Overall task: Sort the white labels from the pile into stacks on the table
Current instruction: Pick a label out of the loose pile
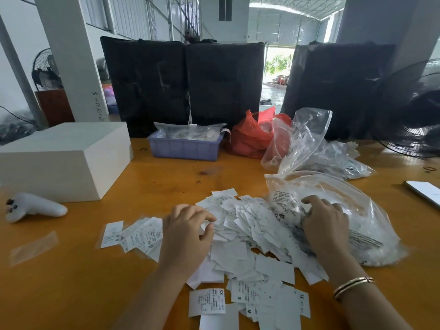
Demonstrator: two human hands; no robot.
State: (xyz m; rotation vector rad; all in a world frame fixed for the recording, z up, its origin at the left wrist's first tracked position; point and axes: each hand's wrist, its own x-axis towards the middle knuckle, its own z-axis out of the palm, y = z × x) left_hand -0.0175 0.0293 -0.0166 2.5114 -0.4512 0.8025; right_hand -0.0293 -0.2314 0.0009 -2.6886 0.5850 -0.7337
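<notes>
A loose pile of white labels [247, 236] with size print covers the middle of the orange table [71, 282]. My left hand [185, 234] hovers over the pile's left side with curled fingers, thumb and forefinger pinching a white label [205, 225]. A small group of labels [140, 234] lies fanned out to its left, and one label [112, 234] sits apart. My right hand [326, 222] presses flat on a clear plastic bag [357, 210] at the pile's right edge. More labels marked XS, S, M and XL [262, 298] lie near the front edge.
A white box [62, 160] and a white controller [33, 207] sit at the left. At the back stand a purple bin [183, 146], a red bag [250, 136] and more clear bags [309, 144]. A fan [412, 108] and a phone [423, 192] are on the right.
</notes>
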